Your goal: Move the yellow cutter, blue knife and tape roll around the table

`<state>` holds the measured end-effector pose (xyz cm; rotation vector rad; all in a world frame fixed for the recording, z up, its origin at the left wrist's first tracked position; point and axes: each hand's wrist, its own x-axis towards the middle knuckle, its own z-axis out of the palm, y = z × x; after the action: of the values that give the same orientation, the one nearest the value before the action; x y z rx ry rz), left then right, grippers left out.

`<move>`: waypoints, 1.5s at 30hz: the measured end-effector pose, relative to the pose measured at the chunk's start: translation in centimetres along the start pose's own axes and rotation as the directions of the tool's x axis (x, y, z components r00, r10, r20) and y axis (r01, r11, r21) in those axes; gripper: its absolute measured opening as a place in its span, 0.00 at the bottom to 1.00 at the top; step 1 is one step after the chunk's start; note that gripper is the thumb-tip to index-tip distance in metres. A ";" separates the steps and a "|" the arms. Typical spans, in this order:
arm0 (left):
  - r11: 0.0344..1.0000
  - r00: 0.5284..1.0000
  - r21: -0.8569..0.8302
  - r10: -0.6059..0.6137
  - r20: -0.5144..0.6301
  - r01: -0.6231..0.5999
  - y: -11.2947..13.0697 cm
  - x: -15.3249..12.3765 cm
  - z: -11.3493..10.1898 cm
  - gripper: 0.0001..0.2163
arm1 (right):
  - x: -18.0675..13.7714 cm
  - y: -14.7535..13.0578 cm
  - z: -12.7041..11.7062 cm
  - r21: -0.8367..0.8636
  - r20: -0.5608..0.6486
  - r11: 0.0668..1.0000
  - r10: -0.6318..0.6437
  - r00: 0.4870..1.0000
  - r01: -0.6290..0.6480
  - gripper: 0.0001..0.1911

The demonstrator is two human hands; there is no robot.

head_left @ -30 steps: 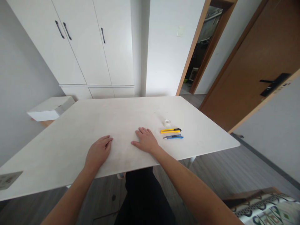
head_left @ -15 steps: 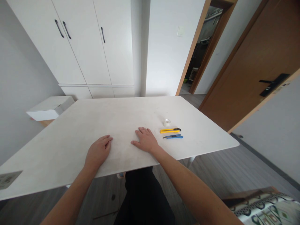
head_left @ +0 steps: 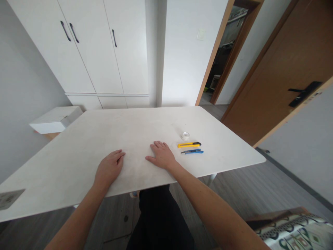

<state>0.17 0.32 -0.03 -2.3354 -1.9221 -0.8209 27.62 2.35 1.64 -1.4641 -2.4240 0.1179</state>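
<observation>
My left hand (head_left: 109, 168) rests on the white table (head_left: 125, 128) near its front edge, holding nothing, its fingers stretched forward and close together. To its right, my right hand (head_left: 162, 155) lies palm down with the thumb apart from the fingers, also holding nothing. Just beyond its right side are a yellow utility knife (head_left: 185, 145) with a black end and a blue utility knife (head_left: 194, 151), both lying crosswise, the blue one nearer to me. A small roll of clear tape (head_left: 185, 135) lies behind the knives. Neither hand touches these things.
A printed label or sheet (head_left: 10, 199) is at the table's left front. Beyond the left edge stands a white box (head_left: 56, 119). White cabinets (head_left: 85, 48) rise at the back, and a brown door (head_left: 281, 69) stands at the right. Patterned fabric (head_left: 299, 231) shows at the lower right.
</observation>
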 end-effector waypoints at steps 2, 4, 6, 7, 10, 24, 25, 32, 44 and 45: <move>1.000 1.000 0.000 0.003 0.000 -0.003 0.0 0.0 0.0 0.21 | 0.0 0.0 0.0 0.001 -0.001 1.000 -0.001 1.000 0.001 0.37; 1.000 1.000 0.001 0.006 -0.004 -0.006 0.0 0.0 0.0 0.21 | 0.0 0.0 0.0 0.003 -0.002 1.000 -0.002 1.000 0.002 0.37; 1.000 1.000 0.003 0.010 -0.006 -0.010 -0.1 -0.1 0.1 0.21 | 0.0 0.0 0.0 0.005 -0.003 1.000 -0.001 1.000 0.001 0.36; 1.000 1.000 0.005 0.012 -0.005 -0.012 -0.1 -0.1 0.1 0.21 | 0.0 0.0 0.0 0.006 -0.002 1.000 0.002 1.000 -0.002 0.36; 1.000 1.000 0.009 0.014 0.004 -0.014 -0.2 -0.1 0.1 0.21 | 0.0 0.0 0.0 0.010 0.007 1.000 0.010 1.000 -0.010 0.36; 1.000 1.000 0.009 0.004 0.002 -0.004 -0.1 0.0 0.1 0.21 | 0.0 0.0 0.0 0.023 0.011 1.000 0.014 1.000 -0.015 0.36; 1.000 1.000 0.010 0.004 0.002 -0.004 -0.1 0.0 0.1 0.20 | 0.0 0.0 0.1 0.021 0.008 1.000 0.014 1.000 -0.014 0.36; 1.000 1.000 0.019 0.005 -0.005 -0.005 -0.2 0.0 0.2 0.20 | 0.0 0.0 0.1 -0.005 -0.014 1.000 0.003 1.000 -0.003 0.33; 1.000 1.000 0.011 0.014 -0.002 -0.014 -0.2 0.0 0.2 0.20 | -4.3 0.6 -2.4 0.058 0.006 0.997 -0.057 0.998 0.056 0.12; 1.000 1.000 0.006 0.011 -0.002 -0.011 -0.1 0.0 0.2 0.20 | -5.1 1.5 -3.1 0.071 0.002 0.996 -0.049 0.999 0.049 0.11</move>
<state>0.12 0.44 -0.23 -2.3384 -1.9066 -0.8163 32.04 -1.67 3.18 -1.3745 -2.4304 0.1933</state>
